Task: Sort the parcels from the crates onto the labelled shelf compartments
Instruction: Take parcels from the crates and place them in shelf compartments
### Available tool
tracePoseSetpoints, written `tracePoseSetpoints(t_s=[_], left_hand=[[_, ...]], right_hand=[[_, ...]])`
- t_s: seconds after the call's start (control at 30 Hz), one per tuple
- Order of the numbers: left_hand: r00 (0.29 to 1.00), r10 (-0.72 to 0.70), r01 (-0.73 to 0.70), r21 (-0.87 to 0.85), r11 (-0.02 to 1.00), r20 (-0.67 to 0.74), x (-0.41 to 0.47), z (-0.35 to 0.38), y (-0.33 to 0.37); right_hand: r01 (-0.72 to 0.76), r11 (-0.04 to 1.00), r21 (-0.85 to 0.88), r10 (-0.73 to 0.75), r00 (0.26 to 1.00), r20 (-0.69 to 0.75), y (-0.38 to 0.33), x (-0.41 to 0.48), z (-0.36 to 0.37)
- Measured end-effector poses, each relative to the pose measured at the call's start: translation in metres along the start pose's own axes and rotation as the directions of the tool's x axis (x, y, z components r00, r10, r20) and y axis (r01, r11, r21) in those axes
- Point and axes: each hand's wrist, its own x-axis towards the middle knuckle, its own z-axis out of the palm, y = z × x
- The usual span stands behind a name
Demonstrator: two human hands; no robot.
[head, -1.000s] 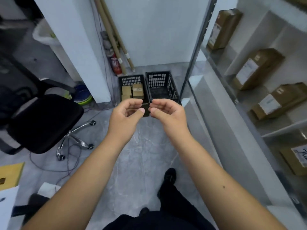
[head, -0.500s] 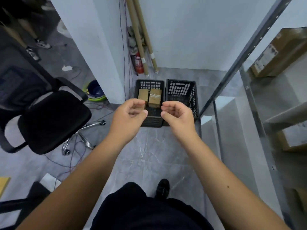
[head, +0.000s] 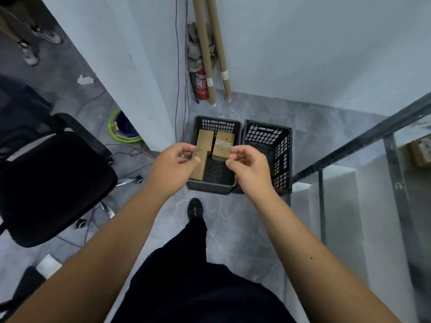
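Observation:
Two black plastic crates stand side by side on the grey floor by the wall. The left crate [head: 211, 185] holds brown cardboard parcels: one with a white label [head: 223, 145] and a longer one [head: 204, 139] at its left. The right crate [head: 279, 145] looks empty. My left hand [head: 173, 167] and my right hand [head: 248, 165] hover above the left crate with fingers loosely curled, holding nothing. The metal shelf frame [head: 363, 138] runs along the right, with one parcel [head: 421, 151] on it at the edge of view.
A black office chair [head: 46, 183] stands at the left on a tangle of cables. Cardboard tubes [head: 210, 54] and a red fire extinguisher [head: 201, 86] lean in the corner behind the crates. A green-rimmed bowl [head: 123, 130] sits beside the white pillar [head: 130, 73].
I have stepped closer to the crates and the view has tilted down. Both hands have moved forward over the left crate and spread slightly apart. Most of the shelf has slid out of view.

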Motion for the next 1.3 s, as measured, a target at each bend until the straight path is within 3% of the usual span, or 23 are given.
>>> tracePoseSetpoints(t_s=[0.3,0.53,0.7,0.9,1.13,1.3], left_hand=[[0.981,-0.117,0.072,0.269,0.96,0.156,0.199,0.005,-0.024],[0.892,-0.375,0.284,0.334,0.899,0.251,0.299,0.088,-0.131],[0.792,-0.571,0.469,0.384,0.795,0.216,0.361,0.154,-0.234],[0.745,-0.649,0.554,0.4,0.731,0.154,0.429,0.226,-0.341],[0.683,-0.721,0.622,0.422,0.659,0.119,0.471,0.27,-0.453],[0.708,-0.703,0.584,0.507,0.634,0.063,0.485,0.299,-0.508]], right_hand=[[-0.313,0.95,-0.003,0.313,0.949,0.028,0.037,0.172,0.047],[-0.504,0.861,0.074,0.5,0.863,0.068,0.146,0.277,0.085],[-0.64,0.762,0.1,0.635,0.769,0.077,0.261,0.337,0.12],[-0.743,0.667,0.063,0.739,0.67,0.075,0.39,0.392,0.148],[-0.775,0.631,-0.021,0.772,0.626,0.11,0.507,0.442,0.187],[-0.766,0.641,-0.052,0.765,0.631,0.129,0.558,0.458,0.212]])
